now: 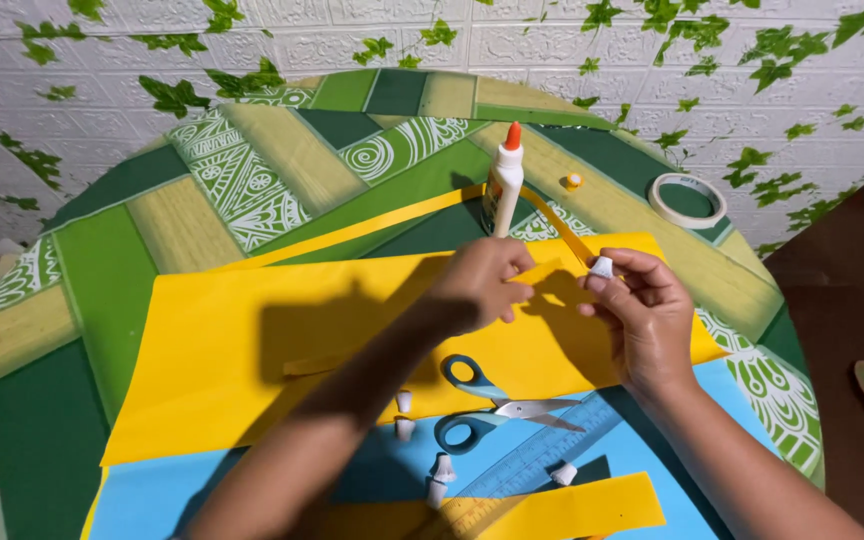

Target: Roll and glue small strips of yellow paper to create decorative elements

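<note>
You're mid-step on the paper strip: your left hand [482,280] pinches the near end of a narrow yellow strip [562,232] that runs up toward the glue bottle [503,182]. Your right hand [642,310] is closed around a small white paper cone [602,267], held at the fingertips just beside the strip. Both hands hover over the big yellow sheet [252,350], which lies on the blue sheet [152,495] on the tabletop [82,290].

My read: you're joining the strip to the cone, wrapping or sticking. I can't tell whether they touch yet. The next move calls for keeping the strip taut with the left and lining the cone's edge square to it before pressing. The glue bottle stands upright, cap on, well within reach past your hands.

Scissors [497,405] and a clear ruler [542,455] sit near your wrists. More white cones [439,478] lie scattered on the blue sheet. A tape roll [687,200] rests far right.
</note>
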